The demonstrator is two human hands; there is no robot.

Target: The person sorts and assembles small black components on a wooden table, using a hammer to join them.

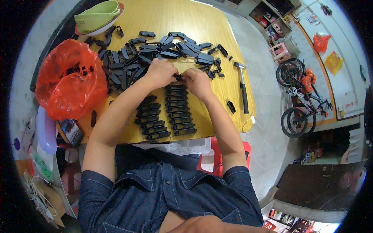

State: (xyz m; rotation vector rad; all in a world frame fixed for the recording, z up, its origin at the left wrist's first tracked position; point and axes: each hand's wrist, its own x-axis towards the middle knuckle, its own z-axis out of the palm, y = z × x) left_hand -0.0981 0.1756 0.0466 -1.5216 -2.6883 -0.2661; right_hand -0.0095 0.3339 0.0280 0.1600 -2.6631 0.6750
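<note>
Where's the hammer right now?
In the head view, the hammer lies on the wooden table near its right edge, just right of the right hand, beyond the pile of black plastic parts.

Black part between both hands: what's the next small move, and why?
Probably set the black part down at the far end of the right-hand row. Both the left hand and right hand pinch it directly above that row, which lies beside a second neat row, while the loose pile sits farther back on the table.

A yellow wooden table [217, 35] fills the upper centre. On it lie loose black plastic parts [155, 50], two neat rows of them [167, 112], a red plastic bag [70, 79] at left and a hammer [243, 87] at right.
</note>
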